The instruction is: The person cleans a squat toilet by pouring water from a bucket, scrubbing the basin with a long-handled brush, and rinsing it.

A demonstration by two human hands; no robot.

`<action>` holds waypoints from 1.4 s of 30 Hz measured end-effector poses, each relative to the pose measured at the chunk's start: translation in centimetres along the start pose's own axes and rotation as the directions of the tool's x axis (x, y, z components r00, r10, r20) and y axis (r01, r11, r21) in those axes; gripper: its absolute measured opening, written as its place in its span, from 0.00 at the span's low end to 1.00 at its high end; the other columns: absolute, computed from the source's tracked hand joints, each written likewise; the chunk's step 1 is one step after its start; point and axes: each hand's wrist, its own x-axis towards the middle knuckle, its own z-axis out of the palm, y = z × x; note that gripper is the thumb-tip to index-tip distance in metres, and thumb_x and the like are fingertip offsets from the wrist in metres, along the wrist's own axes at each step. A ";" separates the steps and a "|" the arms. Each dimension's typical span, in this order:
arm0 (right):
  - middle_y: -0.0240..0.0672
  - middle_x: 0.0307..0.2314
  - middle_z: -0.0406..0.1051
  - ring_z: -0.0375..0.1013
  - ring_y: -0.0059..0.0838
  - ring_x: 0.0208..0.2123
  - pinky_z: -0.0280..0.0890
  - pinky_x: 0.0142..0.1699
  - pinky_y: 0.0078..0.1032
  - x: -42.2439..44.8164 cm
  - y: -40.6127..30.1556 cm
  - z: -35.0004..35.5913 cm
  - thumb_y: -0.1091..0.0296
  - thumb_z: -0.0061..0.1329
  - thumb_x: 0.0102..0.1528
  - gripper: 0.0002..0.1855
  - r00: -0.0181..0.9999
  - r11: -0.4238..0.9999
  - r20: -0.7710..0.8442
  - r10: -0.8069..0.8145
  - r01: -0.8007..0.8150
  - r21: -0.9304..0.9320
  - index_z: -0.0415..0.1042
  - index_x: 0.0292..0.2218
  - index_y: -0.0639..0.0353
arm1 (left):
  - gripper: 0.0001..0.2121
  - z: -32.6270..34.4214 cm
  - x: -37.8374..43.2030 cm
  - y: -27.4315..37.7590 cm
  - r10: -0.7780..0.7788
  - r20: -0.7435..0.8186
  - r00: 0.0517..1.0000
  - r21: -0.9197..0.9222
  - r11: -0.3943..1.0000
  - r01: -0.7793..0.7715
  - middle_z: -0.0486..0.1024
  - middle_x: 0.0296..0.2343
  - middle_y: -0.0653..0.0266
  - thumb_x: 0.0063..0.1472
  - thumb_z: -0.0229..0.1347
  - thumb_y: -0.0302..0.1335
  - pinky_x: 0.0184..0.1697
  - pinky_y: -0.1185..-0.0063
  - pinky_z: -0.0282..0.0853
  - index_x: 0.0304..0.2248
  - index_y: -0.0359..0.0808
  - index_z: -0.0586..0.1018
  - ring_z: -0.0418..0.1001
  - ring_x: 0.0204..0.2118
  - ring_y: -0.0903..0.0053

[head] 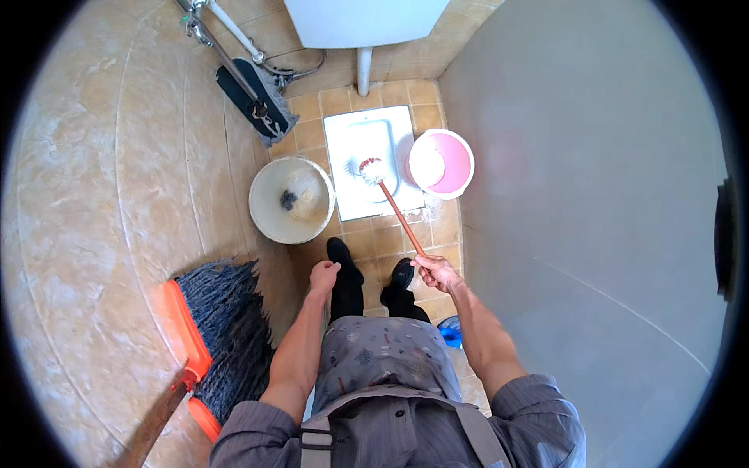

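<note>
My right hand (436, 272) grips the orange-brown handle of a toilet brush (402, 217). The brush's white and red bristle head rests in, or just above, the basin of a white squat toilet (339, 202) set in the floor. My left hand (325, 276) is curled with its fingers together, above and beside my left shoe; nothing shows in it. A large off-white bucket (260, 213) with a dark clump inside stands left of the toilet. At the toilet's right edge is a white bucket with a pink inside (459, 161).
A blue string mop with an orange head (190, 333) leans along the left tiled wall. A flat mop (248, 96) stands in the far left corner by pipes. A white cistern (366, 23) hangs ahead. A grey partition (573, 193) rises on the right. A blue object (450, 336) lies beside my apron.
</note>
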 end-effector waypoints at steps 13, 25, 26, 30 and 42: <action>0.27 0.11 0.60 0.56 0.19 0.08 0.48 0.12 0.20 4.4 -16.8 -1.9 0.52 0.47 0.57 0.18 0.874 0.938 -0.340 -0.346 0.325 -0.121 0.69 0.28 0.60 | 0.17 -5.6 1.3 -0.4 -0.042 -0.154 0.987 -0.137 0.990 0.021 0.78 0.35 0.55 0.53 0.57 0.34 0.44 0.74 0.67 0.39 0.30 0.78 0.74 0.39 0.69; 0.35 0.14 0.65 0.62 0.25 0.12 0.52 0.14 0.24 24.7 -37.0 -16.2 0.75 0.45 0.53 0.07 0.824 0.901 -0.435 -0.363 0.191 -0.390 0.69 0.23 0.67 | 0.14 7.9 -4.2 -5.4 -0.330 -0.210 0.920 -0.174 0.939 0.297 0.79 0.30 0.56 0.50 0.59 0.31 0.39 0.74 0.69 0.33 0.29 0.80 0.76 0.35 0.69; 0.35 0.14 0.65 0.62 0.25 0.12 0.52 0.14 0.24 25.8 -38.6 -16.0 0.75 0.45 0.52 0.07 0.840 0.918 -0.432 -0.328 0.177 -0.354 0.69 0.23 0.66 | 0.15 9.3 -4.6 -5.5 -0.330 -0.196 0.923 -0.158 0.940 0.302 0.78 0.30 0.56 0.50 0.59 0.32 0.39 0.74 0.69 0.34 0.29 0.79 0.76 0.35 0.68; 0.38 0.15 0.68 0.64 0.25 0.12 0.59 0.13 0.22 29.4 -44.0 -20.8 0.69 0.40 0.59 0.10 0.864 0.947 -0.388 -0.321 0.293 -0.133 0.69 0.29 0.64 | 0.18 15.1 -3.3 -0.3 -0.347 -0.112 0.931 -0.237 0.919 0.314 0.78 0.33 0.54 0.52 0.58 0.34 0.42 0.76 0.68 0.39 0.28 0.78 0.75 0.37 0.69; 0.41 0.55 0.55 0.64 0.38 0.50 0.68 0.44 0.31 28.6 -50.7 -19.2 0.48 0.47 0.57 0.43 0.687 0.707 -0.240 -0.686 0.551 -0.443 0.43 0.62 0.62 | 0.20 17.0 1.3 11.3 -0.143 -0.107 0.984 -0.218 0.969 0.117 0.77 0.37 0.52 0.54 0.56 0.34 0.46 0.77 0.67 0.42 0.27 0.76 0.75 0.40 0.68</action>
